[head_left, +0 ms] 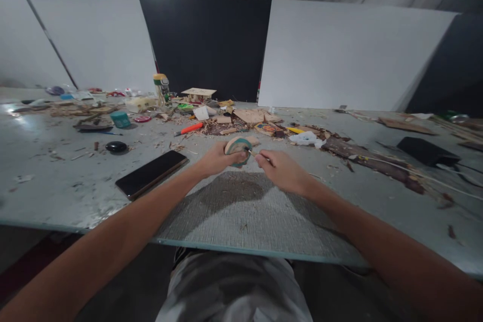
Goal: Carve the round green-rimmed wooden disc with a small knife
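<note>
Grey tabletop point(75, 186) bears phone point(153, 173) and shavings point(210, 128) near left hand point(218, 158) gripping painted piece point(233, 146), right hand point(281, 167) pinching tool point(251, 152)

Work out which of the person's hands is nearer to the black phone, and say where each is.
Left. The left hand, gripping the round piece, is to the right of the phone; the right hand, holding a thin tool, is farther right.
</note>
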Tool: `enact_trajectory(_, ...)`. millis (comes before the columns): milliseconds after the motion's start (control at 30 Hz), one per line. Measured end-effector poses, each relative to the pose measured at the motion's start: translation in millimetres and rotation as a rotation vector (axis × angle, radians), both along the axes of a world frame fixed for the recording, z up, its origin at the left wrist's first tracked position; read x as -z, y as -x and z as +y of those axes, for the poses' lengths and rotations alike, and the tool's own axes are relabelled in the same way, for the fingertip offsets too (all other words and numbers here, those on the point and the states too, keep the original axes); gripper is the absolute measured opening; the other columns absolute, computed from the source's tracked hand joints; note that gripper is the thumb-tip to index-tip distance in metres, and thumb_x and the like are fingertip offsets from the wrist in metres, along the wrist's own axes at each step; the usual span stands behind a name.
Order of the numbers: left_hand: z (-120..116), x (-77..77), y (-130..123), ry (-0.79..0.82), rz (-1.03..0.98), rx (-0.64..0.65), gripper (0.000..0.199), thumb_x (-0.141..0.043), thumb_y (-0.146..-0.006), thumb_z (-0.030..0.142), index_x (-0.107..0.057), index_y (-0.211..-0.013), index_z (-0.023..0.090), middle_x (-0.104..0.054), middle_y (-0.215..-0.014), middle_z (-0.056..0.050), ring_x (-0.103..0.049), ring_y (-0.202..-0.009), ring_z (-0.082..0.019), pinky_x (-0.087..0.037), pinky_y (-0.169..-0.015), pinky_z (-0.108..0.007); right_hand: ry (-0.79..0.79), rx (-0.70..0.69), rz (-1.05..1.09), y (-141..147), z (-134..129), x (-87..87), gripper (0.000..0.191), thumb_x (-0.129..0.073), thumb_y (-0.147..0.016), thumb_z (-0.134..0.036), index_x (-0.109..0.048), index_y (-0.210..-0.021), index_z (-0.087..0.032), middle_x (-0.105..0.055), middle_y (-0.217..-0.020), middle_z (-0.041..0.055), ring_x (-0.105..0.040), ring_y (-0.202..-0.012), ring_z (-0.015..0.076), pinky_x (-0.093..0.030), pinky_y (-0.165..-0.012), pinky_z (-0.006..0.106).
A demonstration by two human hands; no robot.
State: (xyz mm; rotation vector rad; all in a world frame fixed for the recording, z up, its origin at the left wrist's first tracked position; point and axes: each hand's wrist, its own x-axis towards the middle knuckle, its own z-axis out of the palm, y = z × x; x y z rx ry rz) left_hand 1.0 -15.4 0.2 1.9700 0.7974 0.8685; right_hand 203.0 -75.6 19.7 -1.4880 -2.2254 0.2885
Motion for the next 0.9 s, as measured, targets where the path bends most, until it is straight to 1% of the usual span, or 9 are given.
enact_trajectory(167,-9,-3.7,-6,-0.155,0.151,-0.136,0.029,-0.059,-0.083,0.042,-0.064,-0.083,0.013,-0.059,-0.07,-0.001,-0.05,-0.064,-0.011,-0.039,-0.06,-0.023,0.12,-0.018,0.066,1,-1,-1.6,0.033,-0.032,-0.097,-0.034,-0.043,-0.068,-0.021,-0.057,-0.072,0.0056,-0.049,-0.066,0.0175,-0.031,-0.059,0.029)
enact_trajectory(267,-14,-2.1,-10,-0.24,0.202,-0.214,0.028,-0.055,-0.085,0.04,-0.063,-0.079,0.014,-0.055,-0.064,0.001,-0.046,-0.06,-0.011,-0.036,-0.057,-0.023,0.028,0.019,0.002,1,-2,4.4,0.031,-0.036,-0.097,-0.037,-0.046,-0.073,-0.021,-0.058,-0.075,0.0072,-0.048,-0.065,0.0181,-0.028,-0.059,0.03)
enact_trajectory(400,-16,2.4,-10,-0.329,0.242,-0.19,0.026,-0.052,-0.086,0.037,-0.063,-0.08,0.014,-0.054,-0.065,0.002,-0.045,-0.061,-0.011,-0.035,-0.059,-0.023,-0.014,0.033,0.028,1,-2,11.4,0.028,-0.042,-0.096,-0.036,-0.047,-0.073,-0.021,-0.053,-0.07,0.0048,-0.043,-0.059,0.0156,-0.026,-0.056,0.029)
enact_trajectory(467,-16,3.6,-9,-0.347,0.268,-0.196,0.025,-0.051,-0.086,0.036,-0.061,-0.078,0.014,-0.053,-0.065,0.001,-0.045,-0.061,-0.011,-0.034,-0.059,-0.023,0.17,-0.015,0.196,1,-2,11.2,0.033,-0.041,-0.097,-0.039,-0.041,-0.069,-0.022,-0.044,-0.061,0.0002,-0.036,-0.051,0.0123,-0.026,-0.05,0.027)
enact_trajectory(567,-16,3.2,-8,-0.368,0.284,-0.2,0.022,-0.05,-0.086,0.033,-0.06,-0.078,0.014,-0.053,-0.065,0.002,-0.043,-0.06,-0.01,-0.033,-0.059,-0.023,0.648,-0.127,0.52,0,-3,8.3,0.036,-0.029,-0.1,-0.046,-0.035,-0.072,-0.024,-0.026,-0.051,-0.0081,-0.018,-0.039,0.0097,-0.019,-0.038,0.024)
enact_trajectory(600,-16,2.8,-8,-0.375,0.282,-0.196,0.021,-0.05,-0.086,0.032,-0.06,-0.078,0.014,-0.052,-0.064,0.002,-0.042,-0.059,-0.01,-0.032,-0.059,-0.023,0.745,-0.156,0.572,0,-3,7.6,0.035,-0.025,-0.1,-0.047,-0.034,-0.073,-0.025,-0.022,-0.05,-0.0094,-0.014,-0.037,0.01,-0.018,-0.036,0.024)
enact_trajectory(633,-16,2.4,-8,-0.379,0.278,-0.196,0.021,-0.05,-0.086,0.032,-0.06,-0.078,0.015,-0.052,-0.064,0.002,-0.042,-0.059,-0.009,-0.032,-0.059,-0.023,0.745,-0.165,0.563,0,-3,7.4,0.036,-0.022,-0.1,-0.046,-0.034,-0.074,-0.025,-0.022,-0.05,-0.0096,-0.013,-0.037,0.0104,-0.018,-0.035,0.024)
enact_trajectory(800,-15,-0.1,-6,-0.343,0.277,-0.193,0.024,-0.053,-0.085,0.035,-0.059,-0.074,0.015,-0.052,-0.063,0.002,-0.043,-0.06,-0.01,-0.032,-0.058,-0.023,0.127,-0.007,0.187,5,-3,14.0,0.032,-0.037,-0.098,-0.039,-0.045,-0.073,-0.022,-0.051,-0.066,0.0026,-0.044,-0.054,0.0143,-0.03,-0.05,0.027)
enact_trajectory(900,-13,-2.1,-5,-0.269,0.278,-0.157,0.025,-0.054,-0.084,0.037,-0.059,-0.074,0.015,-0.053,-0.064,0.002,-0.043,-0.06,-0.01,-0.033,-0.057,-0.023,-0.076,0.119,-0.081,5,-4,18.6,0.023,-0.041,-0.097,-0.038,-0.055,-0.088,-0.021,-0.059,-0.073,0.0068,-0.052,-0.062,0.0188,-0.029,-0.056,0.029)
